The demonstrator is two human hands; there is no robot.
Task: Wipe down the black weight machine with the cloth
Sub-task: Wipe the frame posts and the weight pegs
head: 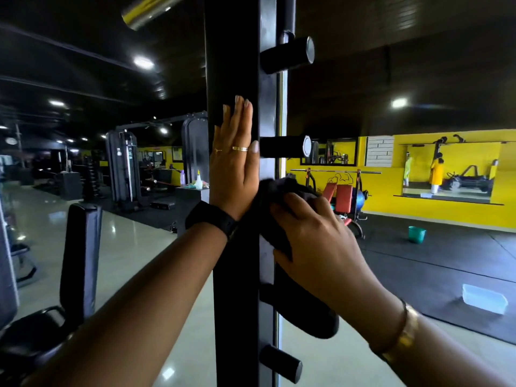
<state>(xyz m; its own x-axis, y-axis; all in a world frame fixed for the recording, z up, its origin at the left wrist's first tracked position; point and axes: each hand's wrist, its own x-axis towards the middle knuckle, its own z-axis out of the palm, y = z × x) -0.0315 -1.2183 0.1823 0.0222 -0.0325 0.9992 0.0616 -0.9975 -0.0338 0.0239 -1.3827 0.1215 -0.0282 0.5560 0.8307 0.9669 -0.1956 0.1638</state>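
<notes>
In a dim gym with yellow walls, the left hand (234, 163) lies flat and open against the black weight machine's upright post (234, 65), while the right hand (312, 238) beside it clutches the dark cloth (272, 208) against the post's right edge.

No legible text, label, brand, number or sign appears anywhere in the view. The framed boards (156, 156) on the far yellow wall (435, 210) are too small and blurred to read, and the drawn outline figure (339, 178) on that wall carries no lettering.
</notes>
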